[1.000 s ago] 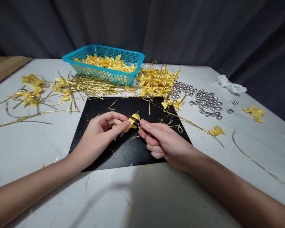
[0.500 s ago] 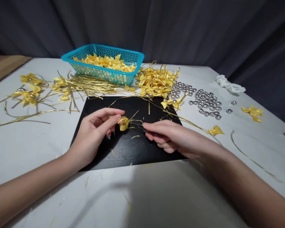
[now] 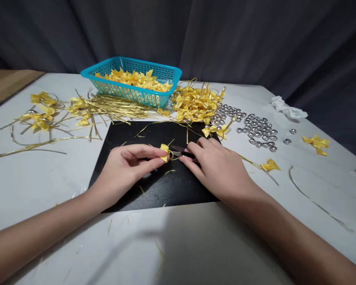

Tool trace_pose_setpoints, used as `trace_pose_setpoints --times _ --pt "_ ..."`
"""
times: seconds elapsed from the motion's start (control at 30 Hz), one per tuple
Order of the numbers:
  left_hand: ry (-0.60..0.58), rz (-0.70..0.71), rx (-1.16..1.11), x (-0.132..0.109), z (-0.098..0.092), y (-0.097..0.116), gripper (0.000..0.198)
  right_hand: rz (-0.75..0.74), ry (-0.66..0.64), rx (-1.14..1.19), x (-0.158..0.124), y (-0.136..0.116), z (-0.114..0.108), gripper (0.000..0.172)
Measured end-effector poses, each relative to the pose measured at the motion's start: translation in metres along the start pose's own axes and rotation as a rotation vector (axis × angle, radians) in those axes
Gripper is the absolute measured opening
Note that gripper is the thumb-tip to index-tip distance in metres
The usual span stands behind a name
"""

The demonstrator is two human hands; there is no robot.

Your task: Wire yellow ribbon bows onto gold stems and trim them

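Observation:
My left hand pinches a folded yellow ribbon flower between thumb and fingertips, just above the black mat. From its right side stick out thin gold cord ends, one curved into a small loop. My right hand is closed around small dark-handled scissors, knuckles up. The grey blades point left and reach the cord beside the flower; whether they touch it I cannot tell. Gold cord clippings are scattered over the mat.
Behind the mat stands a turquoise basket of yellow ribbon pieces. Beside it lie gold cords and a heap of yellow flowers. Silver beads and a white cloth are to the right. More flowers lie left.
My right hand has turned knuckles up, bringing the blades into view near the cord. The left hand has shifted right with the yellow flower, which has turned between its fingertips.

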State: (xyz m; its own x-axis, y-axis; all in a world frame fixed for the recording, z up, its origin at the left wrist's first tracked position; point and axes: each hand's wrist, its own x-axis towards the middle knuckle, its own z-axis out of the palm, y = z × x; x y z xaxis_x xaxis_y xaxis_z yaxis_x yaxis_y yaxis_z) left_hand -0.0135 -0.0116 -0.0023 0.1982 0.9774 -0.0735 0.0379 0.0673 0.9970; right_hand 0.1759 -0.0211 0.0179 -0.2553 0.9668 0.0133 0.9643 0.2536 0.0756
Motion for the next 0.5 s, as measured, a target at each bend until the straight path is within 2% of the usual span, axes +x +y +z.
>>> trace_pose_setpoints --times 0.13,0.23,0.3,0.37,0.5 --pt "-0.034 -0.017 -0.023 0.002 0.0 0.0 0.007 0.02 0.098 0.078 -0.001 0.001 0.005 0.024" --pt "-0.113 -0.026 -0.033 0.002 -0.001 0.001 0.003 -0.096 0.266 0.364 -0.005 -0.003 0.005 0.02" --pt "-0.168 -0.015 -0.023 0.002 -0.001 0.003 0.002 -0.217 0.324 0.619 -0.009 -0.008 0.005 0.016" --pt "-0.198 0.011 -0.011 0.001 -0.002 0.005 0.004 -0.276 0.315 0.798 -0.012 -0.014 0.006 0.012" --pt "-0.228 0.064 0.063 0.0 -0.002 0.006 0.008 -0.269 0.238 1.057 -0.012 -0.022 0.013 0.004"
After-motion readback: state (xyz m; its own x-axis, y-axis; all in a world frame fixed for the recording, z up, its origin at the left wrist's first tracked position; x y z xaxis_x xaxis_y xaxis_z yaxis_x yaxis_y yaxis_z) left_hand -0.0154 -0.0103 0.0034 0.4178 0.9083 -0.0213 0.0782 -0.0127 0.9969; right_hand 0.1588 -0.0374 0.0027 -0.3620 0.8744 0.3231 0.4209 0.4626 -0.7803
